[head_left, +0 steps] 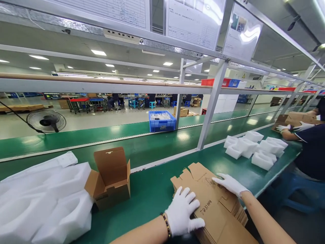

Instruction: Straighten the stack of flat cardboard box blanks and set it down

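Left hand [183,211] flat, right hand [230,184] seemingly flat, on cardboard stack [215,210]

Gloved left hand [183,211], right hand [230,184] flat on flattened cartons [215,206], green bench [152,189]

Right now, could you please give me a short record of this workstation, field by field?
left hand: left hand, white glove, flat on the stack of flat cartons
right hand: right hand, gloved, resting on the same stack's top sheet
open box: open box, upright, lid raised, left of the stack
foam: foam inserts at far left; foam pieces near a co-worker
surface: green bench
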### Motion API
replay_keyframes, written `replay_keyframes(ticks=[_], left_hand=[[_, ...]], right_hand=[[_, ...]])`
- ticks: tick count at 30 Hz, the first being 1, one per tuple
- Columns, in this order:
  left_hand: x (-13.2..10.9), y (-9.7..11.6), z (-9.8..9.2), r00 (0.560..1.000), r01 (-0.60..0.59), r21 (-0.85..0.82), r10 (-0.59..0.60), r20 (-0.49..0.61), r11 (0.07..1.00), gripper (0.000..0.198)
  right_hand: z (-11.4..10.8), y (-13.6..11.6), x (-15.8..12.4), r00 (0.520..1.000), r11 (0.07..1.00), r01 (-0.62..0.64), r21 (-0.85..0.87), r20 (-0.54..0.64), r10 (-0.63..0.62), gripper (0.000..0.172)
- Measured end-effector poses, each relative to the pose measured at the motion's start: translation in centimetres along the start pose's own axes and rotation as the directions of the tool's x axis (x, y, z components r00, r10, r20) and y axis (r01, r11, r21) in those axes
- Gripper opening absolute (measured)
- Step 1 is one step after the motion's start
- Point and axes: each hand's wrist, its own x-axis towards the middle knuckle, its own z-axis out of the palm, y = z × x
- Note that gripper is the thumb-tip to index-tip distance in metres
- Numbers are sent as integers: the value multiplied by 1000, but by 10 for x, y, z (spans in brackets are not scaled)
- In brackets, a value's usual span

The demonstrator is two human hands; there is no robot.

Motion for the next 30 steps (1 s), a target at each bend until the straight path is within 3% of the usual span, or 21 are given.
replay_keyframes(ticks=[3,5,7,10,14,18,21,23,25,30], left_hand=[[-5,2,25,1000,13,90,-10,-29,996,40],[-8,0,33,998,23,102,-17,-58,995,39],[-10,-2,35,998,19,95,-13,-66,995,39],[-11,-4,33,998,4,77,1,-62,997,40],[-12,-4,33,998,8,63,-4,-70,998,42],[-13,-3,32,998,31,15,-30,-53,999,44],[-18,-5,30,999,43,-63,-44,-14,997,49],[-23,-9,31,999,30,-123,-28,16,992,54],[-28,-16,34,999,12,-170,-6,36,985,57],[-31,-36,47,998,-25,-151,33,50,988,57]], right_hand=[[29,-16,1,971,948,185,-258,-102,-217,46],[55,-19,-3,942,867,259,-426,-88,-325,28],[78,-18,-8,932,815,270,-513,-75,-355,16],[92,-19,-9,933,801,248,-545,-87,-348,20],[70,-52,-7,909,776,259,-575,-127,-397,23],[30,-117,-9,849,755,298,-584,-199,-490,38],[22,-166,-6,859,747,325,-580,-149,-489,30],[36,-193,2,897,754,332,-567,-59,-439,21],[63,-216,13,921,768,334,-547,17,-388,21],[142,-276,43,902,790,389,-473,24,-430,31]])
